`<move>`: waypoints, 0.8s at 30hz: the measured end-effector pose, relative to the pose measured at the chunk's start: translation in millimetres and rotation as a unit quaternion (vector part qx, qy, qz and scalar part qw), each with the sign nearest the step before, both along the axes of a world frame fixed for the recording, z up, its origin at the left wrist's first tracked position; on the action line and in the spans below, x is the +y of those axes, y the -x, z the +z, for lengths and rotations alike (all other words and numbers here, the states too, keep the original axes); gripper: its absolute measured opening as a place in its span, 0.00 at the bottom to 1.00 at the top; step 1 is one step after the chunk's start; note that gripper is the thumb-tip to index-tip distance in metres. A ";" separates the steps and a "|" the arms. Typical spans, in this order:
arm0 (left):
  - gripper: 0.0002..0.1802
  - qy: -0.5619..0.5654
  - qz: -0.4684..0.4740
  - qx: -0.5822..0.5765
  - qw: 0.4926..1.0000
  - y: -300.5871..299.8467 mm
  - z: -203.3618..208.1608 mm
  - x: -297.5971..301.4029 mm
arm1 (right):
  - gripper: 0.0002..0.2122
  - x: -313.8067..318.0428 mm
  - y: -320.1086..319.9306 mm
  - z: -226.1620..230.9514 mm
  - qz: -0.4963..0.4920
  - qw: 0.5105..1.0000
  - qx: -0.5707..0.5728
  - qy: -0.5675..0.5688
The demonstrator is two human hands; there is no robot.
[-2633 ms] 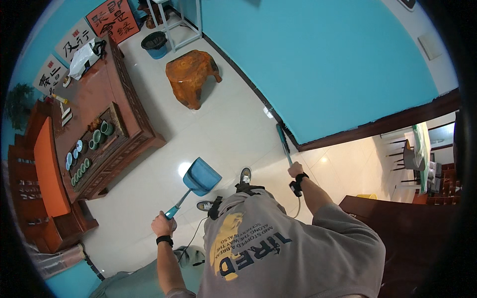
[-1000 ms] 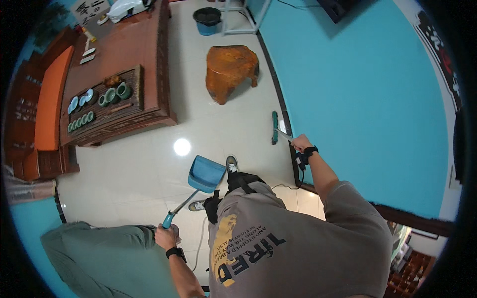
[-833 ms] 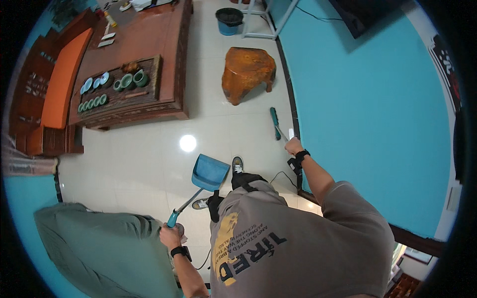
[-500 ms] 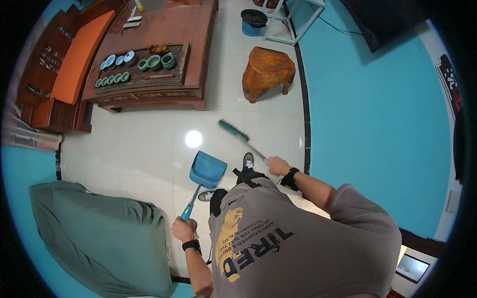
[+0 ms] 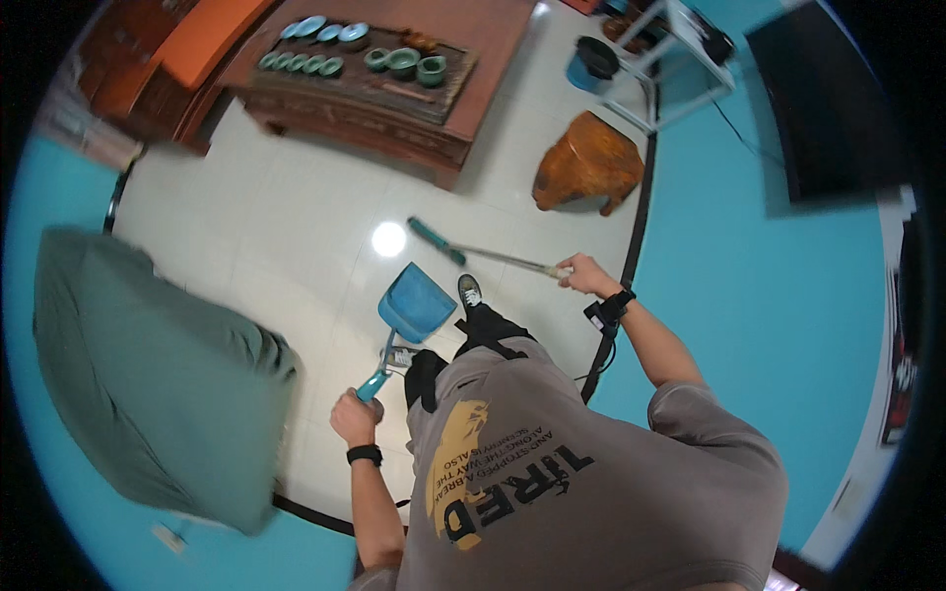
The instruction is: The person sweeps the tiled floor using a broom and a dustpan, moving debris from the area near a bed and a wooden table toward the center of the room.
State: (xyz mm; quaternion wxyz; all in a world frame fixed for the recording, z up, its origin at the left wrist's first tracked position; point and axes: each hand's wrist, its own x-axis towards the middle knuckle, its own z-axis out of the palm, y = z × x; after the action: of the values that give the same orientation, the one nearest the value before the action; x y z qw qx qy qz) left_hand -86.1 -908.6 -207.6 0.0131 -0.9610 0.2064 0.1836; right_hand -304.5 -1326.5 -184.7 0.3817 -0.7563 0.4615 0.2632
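Observation:
My left hand (image 5: 356,418) is closed round the teal grip of a long-handled dustpan (image 5: 418,303). Its blue scoop rests at or just above the pale tiled floor, in front of my shoes. In my right hand (image 5: 588,276) is the end of a broom's thin pale handle. The broom (image 5: 437,241), with a teal head and dark bristles, reaches leftward to a spot just beyond the scoop, apart from it. Whether its bristles touch the floor I cannot tell.
A carved wooden table (image 5: 473,108) with a tea tray (image 5: 448,94) and cups stands at the far left. A wooden stump stool (image 5: 591,163), a bucket (image 5: 589,65) and a white frame (image 5: 631,98) line the right wall. Green cloth (image 5: 148,384) covers something bulky at left.
My view has turned, so the furniture sits shifted. The broom has swung: its head now lies nearer the scoop's far side and my right hand is farther out to the right.

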 end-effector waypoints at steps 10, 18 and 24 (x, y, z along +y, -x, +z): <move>0.09 -0.034 0.320 -0.037 0.946 56.7 -9.6 -42.0 | 0.10 -157.8 -121.3 -104.5 0.195 0.975 0.031 0.102; 0.09 -0.077 0.503 -0.068 0.858 137.7 15.0 -64.0 | 0.10 -185.2 -140.9 -117.7 0.189 0.980 0.005 0.068; 0.08 -0.114 0.506 -0.094 0.850 172.6 55.9 -68.8 | 0.09 -165.9 -168.2 -110.2 0.253 0.964 -0.079 0.028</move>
State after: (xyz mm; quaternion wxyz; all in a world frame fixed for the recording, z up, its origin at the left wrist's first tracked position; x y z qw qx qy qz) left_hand -258.7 -977.4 -151.6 0.0474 -0.9369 -0.3330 0.0958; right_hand -136.4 -1492.4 -294.8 0.3170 -0.8770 0.2309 0.2776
